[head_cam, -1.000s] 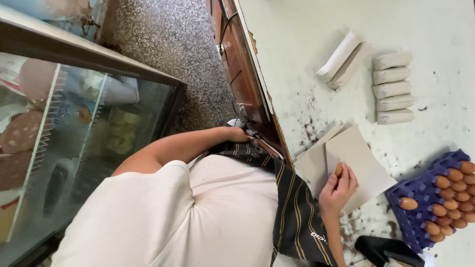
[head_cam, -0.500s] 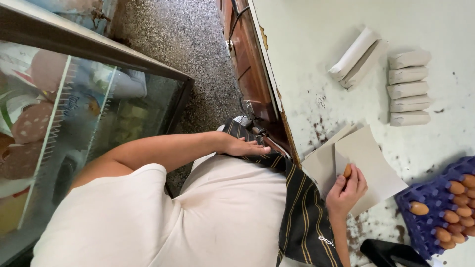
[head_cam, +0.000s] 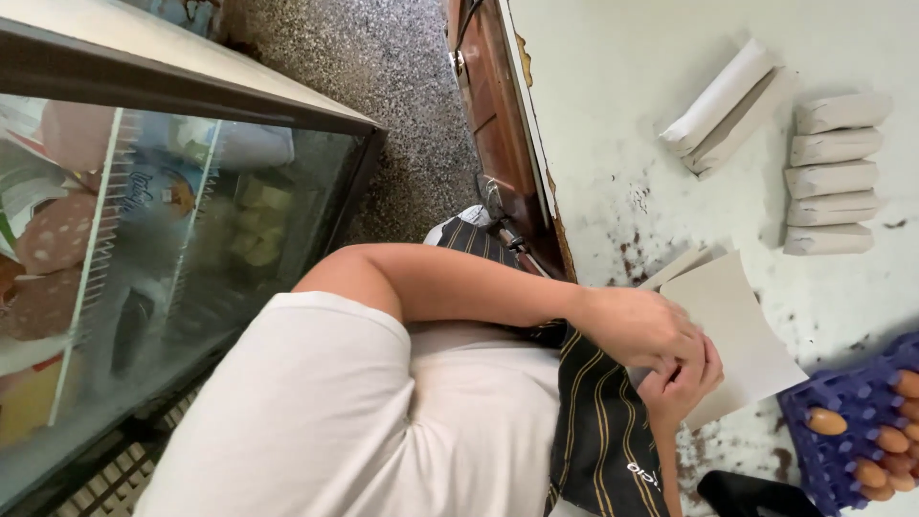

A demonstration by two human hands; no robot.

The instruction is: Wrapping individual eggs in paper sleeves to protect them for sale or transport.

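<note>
My left hand [head_cam: 637, 325] reaches across my body and lies over my right hand [head_cam: 684, 383]; both meet at the near corner of a grey paper sheet [head_cam: 742, 330] on the white table [head_cam: 613, 96]. My right hand's fingers are curled; the brown egg it held a moment ago is now hidden under the hands. Whether my left hand grips the paper cannot be told. A blue egg tray [head_cam: 814, 455] with several brown eggs [head_cam: 825, 421] sits just right of the hands.
Several grey paper-wrapped packets [head_cam: 833, 172] are stacked at the far right, two longer ones [head_cam: 728, 101] beside them. A brown wooden table front [head_cam: 498, 124] runs along the speckled floor. A glass display case [head_cam: 144, 239] stands at left. A black object [head_cam: 747, 493] lies by the tray.
My left arm swung from my waist across to the paper and now covers my right hand. The egg seen in my right hand is no longer visible.
</note>
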